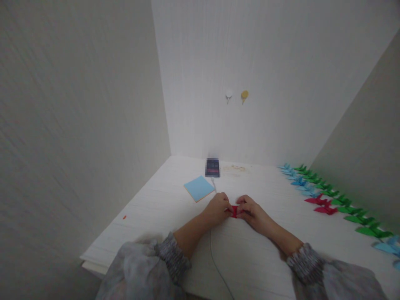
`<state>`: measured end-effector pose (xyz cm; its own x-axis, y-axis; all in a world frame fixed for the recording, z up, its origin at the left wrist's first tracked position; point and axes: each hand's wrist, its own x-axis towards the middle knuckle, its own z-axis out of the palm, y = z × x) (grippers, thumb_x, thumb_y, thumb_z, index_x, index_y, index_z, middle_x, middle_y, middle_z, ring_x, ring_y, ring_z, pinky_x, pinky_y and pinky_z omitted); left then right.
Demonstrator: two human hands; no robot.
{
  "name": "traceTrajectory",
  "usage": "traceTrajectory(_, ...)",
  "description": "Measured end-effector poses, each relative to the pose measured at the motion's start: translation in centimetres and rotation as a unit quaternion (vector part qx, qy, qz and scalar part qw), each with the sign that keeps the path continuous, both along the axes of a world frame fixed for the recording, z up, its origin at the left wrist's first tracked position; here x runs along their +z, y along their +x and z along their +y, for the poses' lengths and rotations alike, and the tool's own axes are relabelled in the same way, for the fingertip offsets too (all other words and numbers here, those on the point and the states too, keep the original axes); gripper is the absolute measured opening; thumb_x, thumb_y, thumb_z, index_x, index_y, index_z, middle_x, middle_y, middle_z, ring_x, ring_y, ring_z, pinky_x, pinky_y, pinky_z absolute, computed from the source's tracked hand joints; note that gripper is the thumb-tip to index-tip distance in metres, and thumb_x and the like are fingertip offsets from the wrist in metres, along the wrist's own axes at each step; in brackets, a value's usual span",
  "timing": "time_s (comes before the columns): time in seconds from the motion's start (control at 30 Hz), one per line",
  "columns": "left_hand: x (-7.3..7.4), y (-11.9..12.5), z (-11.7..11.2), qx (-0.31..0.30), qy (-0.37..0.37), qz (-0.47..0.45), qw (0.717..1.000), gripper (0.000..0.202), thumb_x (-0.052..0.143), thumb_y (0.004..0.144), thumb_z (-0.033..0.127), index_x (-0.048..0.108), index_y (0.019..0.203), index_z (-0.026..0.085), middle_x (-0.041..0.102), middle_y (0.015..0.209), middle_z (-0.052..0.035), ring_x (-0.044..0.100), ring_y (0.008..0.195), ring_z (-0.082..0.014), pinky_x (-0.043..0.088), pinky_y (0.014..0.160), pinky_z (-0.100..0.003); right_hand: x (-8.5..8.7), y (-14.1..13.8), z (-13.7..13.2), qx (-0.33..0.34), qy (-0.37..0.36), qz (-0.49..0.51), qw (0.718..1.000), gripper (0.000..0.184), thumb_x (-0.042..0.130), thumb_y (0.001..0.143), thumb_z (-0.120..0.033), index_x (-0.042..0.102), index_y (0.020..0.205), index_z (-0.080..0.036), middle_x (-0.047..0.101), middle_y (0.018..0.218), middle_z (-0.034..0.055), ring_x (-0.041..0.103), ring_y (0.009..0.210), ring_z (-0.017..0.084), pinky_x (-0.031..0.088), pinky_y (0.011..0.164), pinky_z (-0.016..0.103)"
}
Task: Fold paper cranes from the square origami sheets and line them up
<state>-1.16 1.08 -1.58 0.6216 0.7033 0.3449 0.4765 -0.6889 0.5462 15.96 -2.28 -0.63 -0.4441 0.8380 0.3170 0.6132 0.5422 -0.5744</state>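
Observation:
A small piece of red folded paper (234,211) lies between my two hands, low over the white tabletop. My left hand (219,207) pinches its left end with thumb and fingers. On the other side, my right hand (251,211) is closed on its right end. Fingertips cover most of the paper, so its exact folded shape is hidden. Just beyond my left hand lies a stack of square light blue paper (199,188), with an orange edge showing beneath.
Rows of folded paper cranes, green (345,205), blue (299,181) and red (325,207), line the table's right side. A blurred dark device (213,167) stands at the back, its white cable (212,254) running toward me. An orange scrap (124,217) lies left. Walls enclose the table.

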Motion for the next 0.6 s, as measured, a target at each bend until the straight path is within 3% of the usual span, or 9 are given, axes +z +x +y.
traceTrajectory(0.17, 0.5, -0.2, -0.2, -0.033, -0.036, 0.024, 0.999, 0.022, 0.049, 0.065, 0.013, 0.067, 0.074, 0.021, 0.057, 0.063, -0.0019, 0.049, 0.06, -0.0121, 0.035, 0.057, -0.021, 0.3, 0.2, -0.3, 0.013, 0.068, -0.047, 0.997, 0.013, 0.05, 0.074, -0.022, 0.063, 0.07, -0.021, 0.049, 0.089, 0.0061, 0.044, 0.087, 0.021, 0.036, 0.074, 0.036)
traceTrajectory(0.37, 0.5, -0.2, -0.2, -0.015, -0.075, 0.021, 0.997, 0.02, 0.051, 0.064, 0.016, 0.068, 0.073, 0.021, 0.063, 0.063, -0.0012, 0.05, 0.056, -0.0111, 0.033, 0.053, -0.02, 0.5, 0.1, -0.1, 0.065, 0.024, -0.046, 0.996, 0.017, 0.046, 0.078, -0.022, 0.059, 0.067, -0.02, 0.054, 0.07, 0.0037, 0.047, 0.075, 0.017, 0.036, 0.069, 0.03)
traceTrajectory(0.6, 0.9, -0.2, -0.3, -0.013, -0.084, 0.026, 0.996, 0.019, 0.054, 0.063, 0.019, 0.068, 0.076, 0.021, 0.063, 0.059, 0.0004, 0.049, 0.051, -0.0103, 0.032, 0.051, -0.02, -0.6, -0.3, 0.4, -0.026, 0.02, -0.124, 0.992, 0.016, 0.045, 0.074, -0.016, 0.053, 0.061, -0.018, 0.054, 0.069, 0.0018, 0.046, 0.074, 0.016, 0.03, 0.067, 0.03)
